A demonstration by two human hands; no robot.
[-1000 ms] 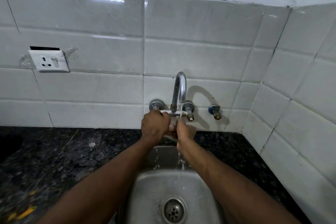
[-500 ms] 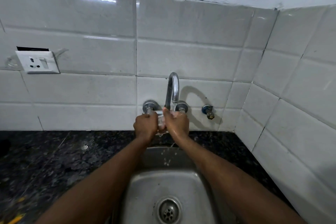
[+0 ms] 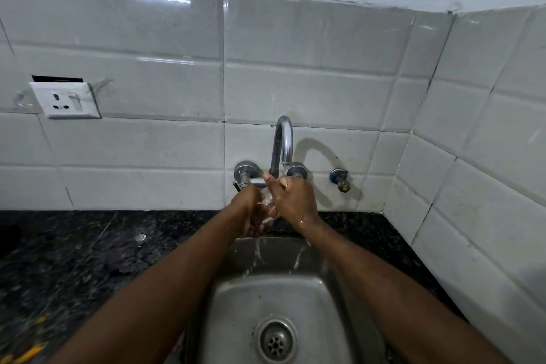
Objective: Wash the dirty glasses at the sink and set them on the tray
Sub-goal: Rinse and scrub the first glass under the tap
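Socket plate (image 3: pixel 66 100) sits on the tile wall, far out left of your left hand (image 3: pixel 247 211) and above it. Black stone counter (image 3: pixel 88 248) runs below the socket, on the outer side of your left forearm; some yellow bits lie at its near left edge, too blurred to name.

Your left hand is curled shut around something wet and clear, likely the glass (image 3: pixel 267 201), held between both hands. Only glints and a bit of its edge show, so you can't confirm its shape or how it is tilted. Your left hand's fingers are hidden behind its back, so the exact grip is unclear.

Left tap valve (image 3: pixel 245 173) is just above your left hand, on the wall. Tap spout (image 3: pixel 283 142) arcs up between the two valves, its outlet directly over the gap between your hands. Water is running from it and landing on your right hand's fingers (image 3: pixel 277 182).

Your right hand (image 3: pixel 295 201) is closed against the same clear item from the right, thumb and forefinger raised toward the spout. Its wrist is wet.

Steel sink (image 3: pixel 236 304) lies below both hands, between your forearms, with water streaks down its back wall. Drain (image 3: pixel 276 341) is near the bottom, closer to you than the hands.

Spare stopcock (image 3: pixel 341 179) is on the wall right of your right hand, well apart. No tray in view.
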